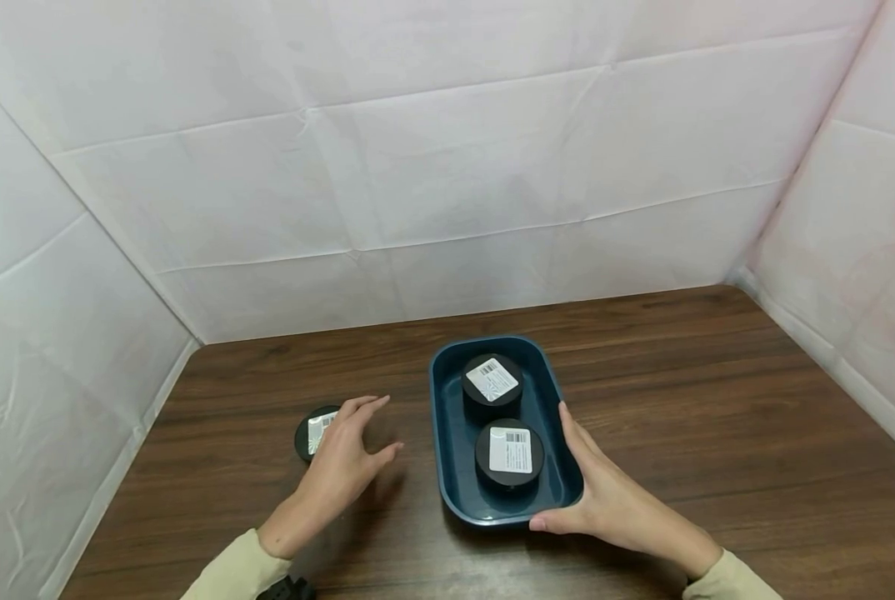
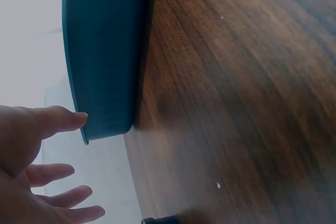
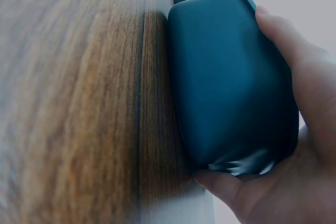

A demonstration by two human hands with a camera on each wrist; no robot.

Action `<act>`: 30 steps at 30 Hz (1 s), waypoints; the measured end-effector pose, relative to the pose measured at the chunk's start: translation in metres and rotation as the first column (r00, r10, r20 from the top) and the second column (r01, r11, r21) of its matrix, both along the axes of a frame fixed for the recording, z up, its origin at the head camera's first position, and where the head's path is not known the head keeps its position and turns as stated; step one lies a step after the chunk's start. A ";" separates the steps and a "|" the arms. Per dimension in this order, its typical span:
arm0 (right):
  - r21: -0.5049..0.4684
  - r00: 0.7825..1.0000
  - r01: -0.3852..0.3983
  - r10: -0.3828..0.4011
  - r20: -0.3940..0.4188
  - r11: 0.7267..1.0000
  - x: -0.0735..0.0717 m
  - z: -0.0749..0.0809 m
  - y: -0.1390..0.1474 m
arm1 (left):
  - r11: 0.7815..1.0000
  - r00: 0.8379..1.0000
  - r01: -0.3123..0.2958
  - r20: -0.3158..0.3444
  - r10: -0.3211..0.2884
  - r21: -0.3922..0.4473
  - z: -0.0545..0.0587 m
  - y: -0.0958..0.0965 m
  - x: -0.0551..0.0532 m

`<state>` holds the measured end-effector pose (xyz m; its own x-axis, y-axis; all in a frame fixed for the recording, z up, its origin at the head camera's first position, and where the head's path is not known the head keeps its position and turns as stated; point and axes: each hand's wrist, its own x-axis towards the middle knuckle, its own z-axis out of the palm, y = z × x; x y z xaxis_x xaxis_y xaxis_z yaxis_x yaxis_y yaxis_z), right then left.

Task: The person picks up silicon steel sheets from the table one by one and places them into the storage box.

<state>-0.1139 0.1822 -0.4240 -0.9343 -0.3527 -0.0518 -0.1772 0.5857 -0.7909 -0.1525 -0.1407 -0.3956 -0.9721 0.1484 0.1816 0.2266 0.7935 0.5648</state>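
Note:
A dark blue rectangular tray [image 1: 451, 467] lies on the table, with two round black containers in it. The far container [image 1: 492, 385] and the near container [image 1: 509, 454] each bear a white barcode label. My right hand [image 1: 612, 504] grips the tray's near right corner, thumb along the near side and fingers along the right side. Left of the tray, my left hand [image 1: 346, 458] is held with fingers spread and nothing in them. Partly hidden behind it is a third black container [image 1: 307, 437], also labelled. The tray's outer wall [image 2: 105, 56] fills the top of the left wrist view.
The brown wood-grain table [image 1: 680, 400] meets a white sheeted wall [image 1: 447, 183] at the back. More white sheeting stands along the left side [image 1: 50, 333] and right side [image 1: 860, 250]. A small black object [image 1: 286, 589] shows below the left sleeve.

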 end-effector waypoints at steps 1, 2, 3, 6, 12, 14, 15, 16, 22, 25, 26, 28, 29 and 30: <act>-0.001 1.000 0.003 -0.003 0.006 1.000 0.000 0.000 0.000 | 1.000 1.000 -0.001 0.002 0.001 -0.002 0.000 0.000 0.000; -0.003 1.000 0.007 -0.007 0.014 1.000 0.000 0.000 0.000 | 1.000 1.000 -0.001 0.003 0.001 -0.002 -0.001 0.000 0.000; -0.006 1.000 0.010 -0.010 0.022 1.000 -0.001 0.000 0.001 | 1.000 1.000 -0.001 0.004 0.001 -0.001 -0.001 0.000 0.000; -0.009 0.999 0.019 -0.018 0.041 1.000 -0.001 0.000 0.001 | 1.000 1.000 -0.002 -0.003 0.002 0.001 -0.003 -0.001 0.001; 0.001 1.000 0.000 0.000 0.004 1.000 0.000 0.000 0.001 | 1.000 1.000 -0.016 -0.008 0.016 -0.015 -0.005 -0.005 0.001; 0.000 1.000 -0.005 0.005 -0.006 1.000 0.000 0.000 0.001 | 0.999 1.000 -0.026 0.002 0.026 -0.019 -0.005 -0.005 0.001; -0.003 1.000 -0.003 0.003 -0.003 1.000 0.000 0.000 0.001 | 0.999 0.999 -0.032 0.010 0.032 -0.021 -0.006 -0.006 0.000; -0.006 1.000 -0.001 0.001 0.000 1.000 0.000 0.000 0.001 | 0.999 0.999 -0.036 0.018 0.036 -0.023 -0.006 -0.006 0.000; -0.013 1.000 0.009 -0.009 0.018 1.000 -0.002 -0.001 0.002 | 0.998 0.998 -0.046 0.029 0.047 -0.032 -0.006 -0.008 0.001; -0.012 1.000 0.006 -0.005 0.019 1.000 -0.002 -0.002 0.001 | 0.998 0.998 -0.052 0.037 0.053 -0.037 -0.006 -0.011 0.002; -0.012 1.000 0.003 -0.003 0.015 1.000 -0.001 -0.002 0.001 | 0.998 0.998 -0.051 0.039 0.053 -0.037 -0.006 -0.012 0.002; -0.009 1.000 0.001 -0.001 0.009 1.000 -0.001 -0.001 0.000 | 0.998 0.998 -0.049 0.044 0.051 -0.034 -0.006 -0.013 0.002; -0.007 1.000 0.001 -0.001 0.006 1.000 -0.001 -0.001 0.000 | 0.998 0.998 -0.048 0.043 0.049 -0.033 -0.006 -0.014 0.002; -0.006 1.000 0.002 -0.002 0.004 1.000 0.000 -0.001 0.000 | 0.998 0.998 -0.047 0.042 0.048 -0.033 -0.007 -0.014 0.001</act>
<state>-0.1144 0.1826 -0.4250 -0.9348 -0.3512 -0.0534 -0.1731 0.5816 -0.7948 -0.1510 -0.1552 -0.4021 -0.9850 0.1069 0.1357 0.1645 0.8205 0.5475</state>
